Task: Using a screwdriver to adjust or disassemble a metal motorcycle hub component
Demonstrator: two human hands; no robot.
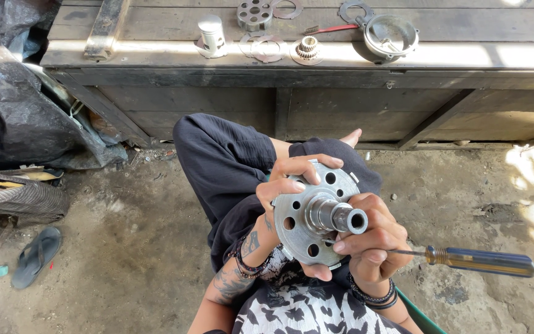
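My left hand (288, 185) grips the rim of a round metal hub plate (301, 216) with several holes and a hollow central shaft (338, 216) that points up toward the camera. My right hand (372, 238) supports the plate from the right and below. The same hand holds a screwdriver (480, 261) with a dark blue handle that sticks out to the right. The plate is held over my lap, above my knees in dark trousers.
A wooden bench (316, 62) ahead carries a piston (211, 34), a holed disc (253, 13), flat rings (267, 48), a small gear (308, 48), a round metal cover (390, 36) and a red-handled tool (332, 28). Black sheeting (32, 105) and a sandal (35, 255) lie left on the dirt floor.
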